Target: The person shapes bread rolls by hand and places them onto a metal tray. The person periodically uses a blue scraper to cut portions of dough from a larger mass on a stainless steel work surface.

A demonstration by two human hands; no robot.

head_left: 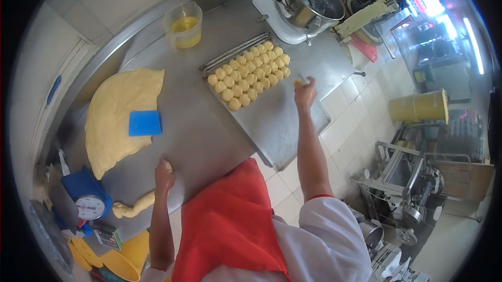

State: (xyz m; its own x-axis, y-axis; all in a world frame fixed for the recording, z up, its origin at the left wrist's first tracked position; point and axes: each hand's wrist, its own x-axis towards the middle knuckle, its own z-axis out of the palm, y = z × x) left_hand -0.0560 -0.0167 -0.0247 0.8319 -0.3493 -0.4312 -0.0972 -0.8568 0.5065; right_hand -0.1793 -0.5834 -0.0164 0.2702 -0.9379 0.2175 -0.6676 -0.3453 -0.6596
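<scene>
here the right hand [305, 92] reaches out over the metal baking tray [282, 125], fingers bunched around a small pale piece of dough [300, 80] just beside the rows of dough balls [250, 75]; the balls fill the far half of the tray, while its near half is bare; the tray lies at the right edge of the steel worktop [198, 141], its near corner jutting out over the tiled floor [345, 125]; the left hand [163, 175] is down near the worktop's front edge, curled over a small lump of dough [167, 166], though how tightly it grips i cannot tell; just to its left, along the front edge, lies a dough rope [133, 207]; further toward the left end of the worktop a large flattened dough sheet [117, 117] is spread out, with a blue plastic scraper [145, 123] lying on its near right part; at the near left corner stands a blue dial scale [86, 198], with a small calculator [107, 236] and a yellow bowl [125, 258] close in front of it; at the back edge, against the wall, a clear measuring jug [183, 24] holds yellow liquid; at the far right corner sits a stand mixer [308, 4] with a steel bowl; off the worktop, a yellow bin [418, 106] stands on the floor; the person wears a red apron [230, 219] over a white top.
</scene>
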